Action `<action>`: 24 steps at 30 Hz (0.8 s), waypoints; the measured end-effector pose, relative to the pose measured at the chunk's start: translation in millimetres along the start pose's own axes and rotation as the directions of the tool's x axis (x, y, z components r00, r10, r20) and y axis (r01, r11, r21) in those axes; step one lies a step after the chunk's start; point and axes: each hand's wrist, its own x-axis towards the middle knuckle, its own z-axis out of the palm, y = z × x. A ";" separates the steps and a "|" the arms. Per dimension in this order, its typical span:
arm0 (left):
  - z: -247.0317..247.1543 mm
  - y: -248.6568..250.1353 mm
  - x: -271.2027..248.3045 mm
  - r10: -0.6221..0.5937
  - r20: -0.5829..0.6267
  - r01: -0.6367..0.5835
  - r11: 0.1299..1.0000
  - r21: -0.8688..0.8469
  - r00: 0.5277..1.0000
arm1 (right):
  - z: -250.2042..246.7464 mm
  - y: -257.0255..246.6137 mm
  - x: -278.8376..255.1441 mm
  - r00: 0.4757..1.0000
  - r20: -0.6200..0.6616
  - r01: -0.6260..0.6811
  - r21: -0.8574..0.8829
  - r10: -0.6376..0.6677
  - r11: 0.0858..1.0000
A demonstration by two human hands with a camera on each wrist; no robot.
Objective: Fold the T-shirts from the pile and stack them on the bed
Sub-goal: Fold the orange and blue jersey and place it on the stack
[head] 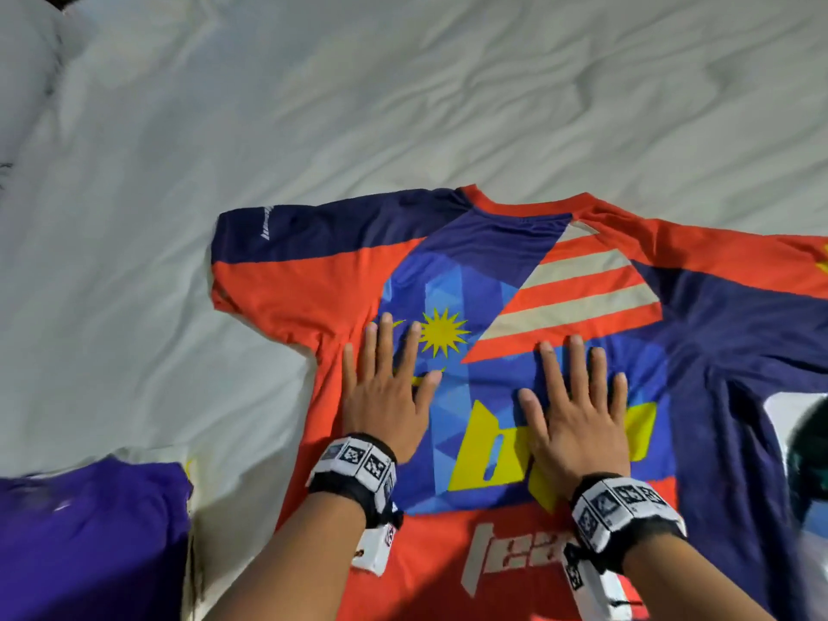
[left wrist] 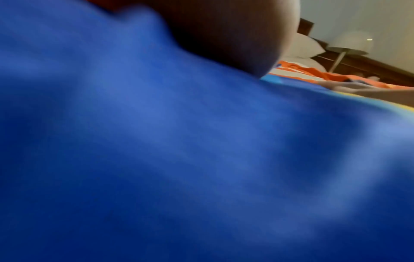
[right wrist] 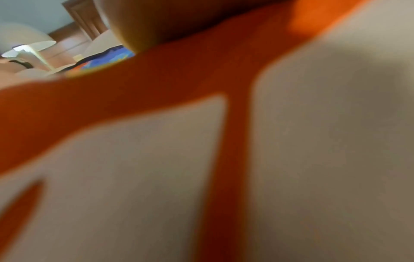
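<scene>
Both flat hands (head: 385, 396) on smooth jersey (head: 286, 280) (geometric print)

Well ahead of the left hand (head: 385, 396), off toward its right: a white pillow (left wrist: 306, 46) against a dark wooden headboard (left wrist: 369, 65). A round side table (left wrist: 347, 50) on a thin leg stands just beside the pillow, with a pale domed lamp (left wrist: 356, 38) above it and plain wall (left wrist: 358, 14) behind. Right of the right hand (head: 578, 414), at the edge of the head view: a dark green rounded object (head: 811, 445), too blurred to identify.
</scene>
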 end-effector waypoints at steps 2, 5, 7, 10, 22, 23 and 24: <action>-5.5 -14.7 -1.9 -0.103 -0.006 0.103 0.995 -0.009 0.995 | -2.1 3.3 1.5 0.996 0.014 -0.092 0.025 0.092 0.995; -25.4 -25.6 -21.9 -0.409 -0.063 0.394 0.903 -0.171 0.910 | -5.1 -7.0 -11.2 0.981 0.050 -0.190 0.079 0.186 0.979; -40.4 -32.6 -44.8 -0.607 -0.009 0.586 0.771 -0.247 0.795 | -1.5 -20.6 -32.6 0.988 0.058 -0.152 0.100 0.147 0.983; -40.4 -42.9 -72.0 -0.592 0.181 0.619 0.750 -0.233 0.785 | 16.0 -36.0 -73.9 0.998 0.060 -0.019 0.052 0.016 0.998; -8.6 -17.5 -149.1 0.035 -0.005 -0.035 0.997 -0.073 0.999 | 34.1 -33.6 -137.0 0.996 0.081 -0.029 0.020 0.027 0.999; 2.5 -16.1 -160.9 0.167 0.046 -0.166 0.986 -0.035 0.985 | 34.6 -32.7 -142.8 0.993 0.113 -0.023 0.016 0.021 1.000; 10.2 -23.7 -167.4 0.200 0.068 -0.199 0.980 -0.020 0.977 | 34.4 -28.8 -148.3 0.991 0.135 -0.011 0.014 0.009 1.000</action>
